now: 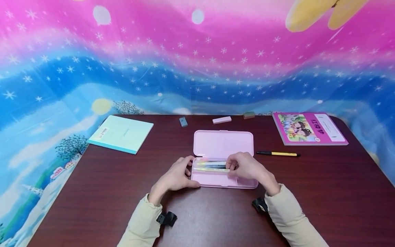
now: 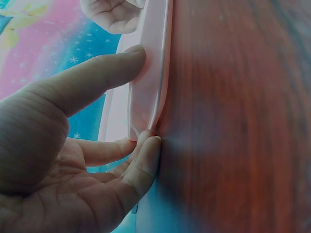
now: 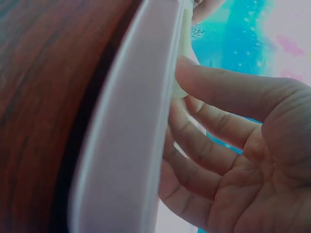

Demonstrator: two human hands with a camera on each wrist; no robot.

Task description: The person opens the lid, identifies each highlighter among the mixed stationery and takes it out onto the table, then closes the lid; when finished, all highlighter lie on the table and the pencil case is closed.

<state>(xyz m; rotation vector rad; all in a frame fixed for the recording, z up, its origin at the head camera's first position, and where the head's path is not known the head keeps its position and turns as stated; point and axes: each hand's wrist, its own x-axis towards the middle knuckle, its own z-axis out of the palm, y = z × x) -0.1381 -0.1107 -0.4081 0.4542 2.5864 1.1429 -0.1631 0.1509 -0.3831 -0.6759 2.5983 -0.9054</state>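
An open pink pencil case (image 1: 223,142) lies on the table with its lid tipped back, several pens (image 1: 211,164) lying in its rear part. My left hand (image 1: 176,174) grips the case's left end; in the left wrist view the thumb (image 2: 114,68) presses the side wall and the fingers bend round the corner. My right hand (image 1: 247,168) reaches over the right half of the case and pinches the end of a pale yellow pen (image 1: 213,169). In the right wrist view, that pen's end (image 3: 181,91) shows between thumb and fingers, beyond the case wall (image 3: 126,116).
Behind the case lie a blue-grey eraser (image 1: 183,122), a pink-white block (image 1: 222,120) and a brownish-green block (image 1: 249,115). A yellow-black pen (image 1: 278,154) lies to the right. A mint notebook (image 1: 123,133) is at back left, a pink book (image 1: 310,128) at back right.
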